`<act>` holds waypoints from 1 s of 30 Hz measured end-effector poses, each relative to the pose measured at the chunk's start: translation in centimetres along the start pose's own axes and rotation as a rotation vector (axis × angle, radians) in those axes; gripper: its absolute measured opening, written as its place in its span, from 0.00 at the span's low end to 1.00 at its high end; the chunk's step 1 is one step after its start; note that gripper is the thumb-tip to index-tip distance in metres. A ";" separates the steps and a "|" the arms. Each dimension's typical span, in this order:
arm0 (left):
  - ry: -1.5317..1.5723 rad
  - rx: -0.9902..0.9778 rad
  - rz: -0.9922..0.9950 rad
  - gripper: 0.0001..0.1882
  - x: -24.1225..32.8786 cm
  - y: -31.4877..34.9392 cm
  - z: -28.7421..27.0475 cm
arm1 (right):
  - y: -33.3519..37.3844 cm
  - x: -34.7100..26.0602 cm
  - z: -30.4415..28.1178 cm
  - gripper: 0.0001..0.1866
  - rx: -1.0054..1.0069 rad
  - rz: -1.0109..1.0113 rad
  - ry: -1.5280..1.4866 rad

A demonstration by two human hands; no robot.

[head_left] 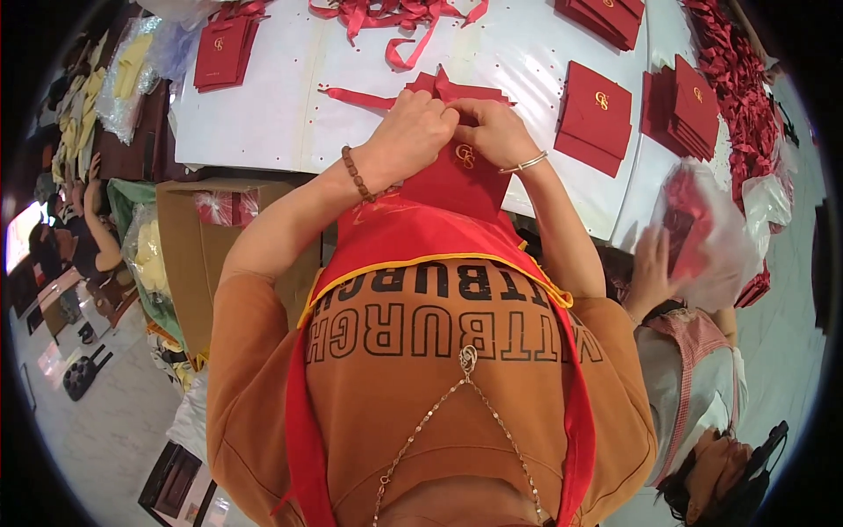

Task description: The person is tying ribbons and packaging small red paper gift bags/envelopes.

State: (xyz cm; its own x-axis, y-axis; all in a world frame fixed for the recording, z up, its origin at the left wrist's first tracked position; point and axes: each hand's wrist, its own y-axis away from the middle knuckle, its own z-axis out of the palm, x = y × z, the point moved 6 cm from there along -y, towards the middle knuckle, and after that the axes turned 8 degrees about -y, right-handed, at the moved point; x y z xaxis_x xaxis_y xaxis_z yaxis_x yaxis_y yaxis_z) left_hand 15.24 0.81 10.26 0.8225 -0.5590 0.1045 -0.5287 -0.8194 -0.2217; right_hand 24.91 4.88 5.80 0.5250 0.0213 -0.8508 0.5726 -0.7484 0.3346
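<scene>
A red paper gift bag (457, 186) with a gold emblem lies at the table's near edge, against my red apron. Over its upper part my left hand (416, 128) is closed, fingers curled on a red ribbon (358, 98) whose tail stretches out to the left. My right hand (497, 133) meets it, thumb and forefinger pinched together at the same spot; a short ribbon end sticks up beyond the knuckles. The exact point of the grip is hidden by my fingers. More red bags (479, 91) lie just behind my hands.
Loose red ribbons (408, 16) lie at the table's far side. Stacks of red bags stand at left (226, 54) and right (594, 114). A cardboard box (189, 263) stands below the table at left. At right, a co-worker's hand (652, 272) holds a clear plastic bag (716, 241).
</scene>
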 end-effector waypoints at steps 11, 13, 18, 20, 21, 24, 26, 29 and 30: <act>0.828 -0.233 -0.601 0.07 -3.9 1.4 2.9 | 0.3 0.4 0.1 0.19 0.017 0.001 -0.014; 0.977 -0.224 -0.642 0.07 -4.6 1.8 3.5 | 0.0 0.8 0.1 0.19 0.014 -0.012 -0.027; 1.140 -0.236 -0.744 0.07 -4.5 2.8 3.4 | -0.4 2.0 0.3 0.21 0.000 0.008 -0.131; 1.082 -0.221 -0.712 0.07 -4.1 2.3 2.9 | -0.4 2.0 0.4 0.21 -0.004 0.017 -0.149; 1.082 -0.222 -0.711 0.07 -4.0 2.2 2.9 | -0.4 2.0 0.4 0.21 -0.009 0.024 -0.167; 0.952 -0.201 -0.642 0.05 -3.7 2.0 3.0 | -0.4 2.1 0.3 0.21 0.011 0.011 -0.149; 0.785 -0.145 -0.546 0.06 -3.5 1.6 2.8 | -0.2 1.5 0.2 0.21 0.008 0.011 -0.107; 0.650 -0.168 -0.467 0.07 -3.4 0.9 2.3 | -0.2 1.5 0.2 0.20 0.014 0.003 -0.061; 0.650 -0.169 -0.466 0.07 -3.4 0.7 2.3 | -0.2 1.5 0.1 0.20 0.022 -0.005 -0.055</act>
State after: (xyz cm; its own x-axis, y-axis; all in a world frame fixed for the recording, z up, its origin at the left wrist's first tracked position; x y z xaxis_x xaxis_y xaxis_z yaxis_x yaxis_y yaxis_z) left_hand 12.56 2.37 7.52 0.7072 -0.0755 0.7029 -0.2291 -0.9651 0.1269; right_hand 25.50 4.94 4.42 0.4860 -0.0108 -0.8739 0.5613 -0.7626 0.3216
